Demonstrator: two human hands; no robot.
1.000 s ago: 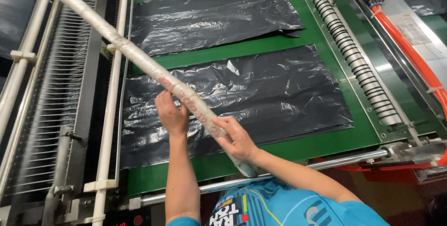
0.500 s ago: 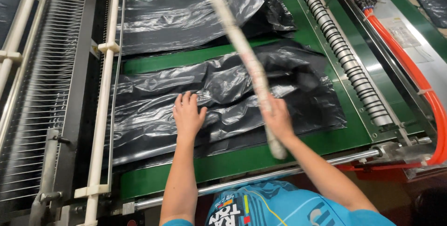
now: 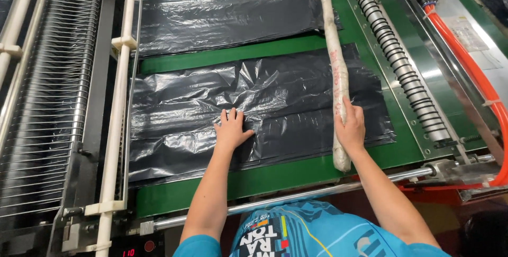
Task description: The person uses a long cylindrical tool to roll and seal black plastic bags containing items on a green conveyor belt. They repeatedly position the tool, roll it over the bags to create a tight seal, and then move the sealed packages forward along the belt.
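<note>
While the left hand [image 3: 231,129] flattens black bags [image 3: 254,109], the right hand [image 3: 351,127] grips a stick [image 3: 335,71].

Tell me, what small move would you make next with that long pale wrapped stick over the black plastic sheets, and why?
Probably sweep the long pale wrapped stick leftward across the nearer stack of black plastic sheets. The right hand grips the stick near its lower end, along the stack's right side; the left hand presses flat on the film, which looks wrinkled. That is only my guess.
</note>
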